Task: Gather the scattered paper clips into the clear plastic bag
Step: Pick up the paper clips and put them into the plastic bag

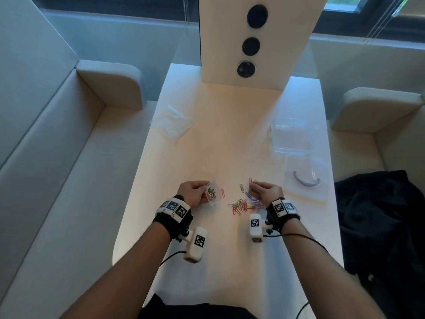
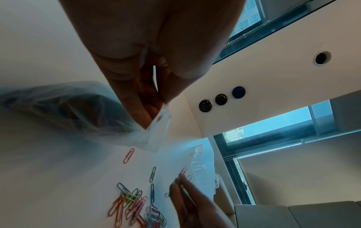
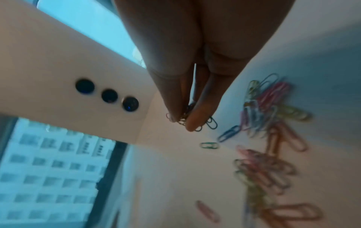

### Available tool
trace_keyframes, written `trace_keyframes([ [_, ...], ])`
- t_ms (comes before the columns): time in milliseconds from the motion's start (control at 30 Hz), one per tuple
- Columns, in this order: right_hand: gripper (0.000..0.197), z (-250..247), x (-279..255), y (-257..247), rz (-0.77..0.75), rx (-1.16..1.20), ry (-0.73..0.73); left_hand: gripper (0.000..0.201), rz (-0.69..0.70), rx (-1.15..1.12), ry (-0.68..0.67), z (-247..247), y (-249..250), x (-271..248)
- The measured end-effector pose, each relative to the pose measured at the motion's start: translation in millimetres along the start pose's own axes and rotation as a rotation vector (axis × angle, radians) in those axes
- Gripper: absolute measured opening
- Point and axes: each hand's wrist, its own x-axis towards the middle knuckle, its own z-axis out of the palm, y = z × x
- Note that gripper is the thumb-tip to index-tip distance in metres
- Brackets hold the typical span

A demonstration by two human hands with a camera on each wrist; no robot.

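Left hand [image 1: 194, 195] pinches the small clear plastic bag [image 1: 212, 192] open, right hand [image 1: 266, 191] pinches several coloured wire paper clips [image 3: 185, 117] — swing them toward nine o'clock and release low inside the mouth.

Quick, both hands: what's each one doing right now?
Left hand: pinching the clear plastic bag.
Right hand: pinching a small bunch of paper clips.

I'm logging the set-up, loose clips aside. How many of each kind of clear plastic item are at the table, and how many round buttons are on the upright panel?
clear plastic bag, gripped by the left hand: 1
flat plastic pile, far left: 1
clear box: 1
clear tray holding a curved grey piece: 1
round buttons: 3
Total: 7
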Motion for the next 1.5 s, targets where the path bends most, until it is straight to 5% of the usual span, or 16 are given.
trace_keyframes([
  [133, 0.029, 21.3, -24.5, -15.0, 0.023, 0.318, -0.204, 0.025, -0.002, 0.008, -0.002, 7.9, -1.2, 0.6],
  [233, 0.024, 45.8, -42.3, -15.4, -0.014, 0.343, -0.319, 0.025, 0.003, -0.013, -0.021, 15.8, -3.0, 2.0],
  [400, 0.015, 66.5, -46.2, -1.0, -0.231, -0.239, -0.239, 0.02, 0.029, 0.019, -0.044, 21.8, -4.4, 1.3],
  [467, 0.028, 66.7, -47.4, 0.6, -0.314, -0.492, -0.205, 0.02, 0.029, 0.014, -0.037, 22.4, -5.7, 2.4],
  [533, 0.035, 67.8, -51.5, -3.2, -0.37, -0.615, -0.196, 0.021, 0.029, 0.012, -0.04, 23.2, -7.1, 3.5],
  [700, 0.007, 67.5, -54.9, -7.8, -0.564, -0.802, -0.159, 0.021, 0.038, 0.042, -0.055, 23.6, -9.5, 3.9],
  [900, 0.023, 66.6, -54.9, -16.9, -0.758, -1.087, -0.44, 0.019, 0.084, 0.077, -0.048, 23.4, -11.5, 1.6],
  [1033, 0.025, 40.0, -48.1, -16.6, -0.634, -0.709, -0.177, 0.025, 0.068, 0.034, -0.006, 14.0, -13.9, 3.1],
  [1100, 0.022, 14.4, -33.4, -7.5, -0.524, -0.772, 0.019, 0.025, 0.062, 0.031, 0.001, 4.8, -14.2, 3.9],
  [1233, 0.096, -25.1, -13.6, 29.2, -0.105, -1.099, 0.127, 0.022, 0.072, 0.001, 0.001, -13.4, -8.9, 1.6],
  [1367, 0.107, -9.4, -11.9, 57.4, -0.283, -1.167, 0.108, 0.022, 0.074, -0.06, 0.004, -21.9, -6.4, -1.0],
  [1500, 0.097, 20.3, -10.7, 63.7, -0.4, -1.176, 0.071, 0.021, 0.072, -0.083, 0.002, -22.7, -7.9, -2.9],
])
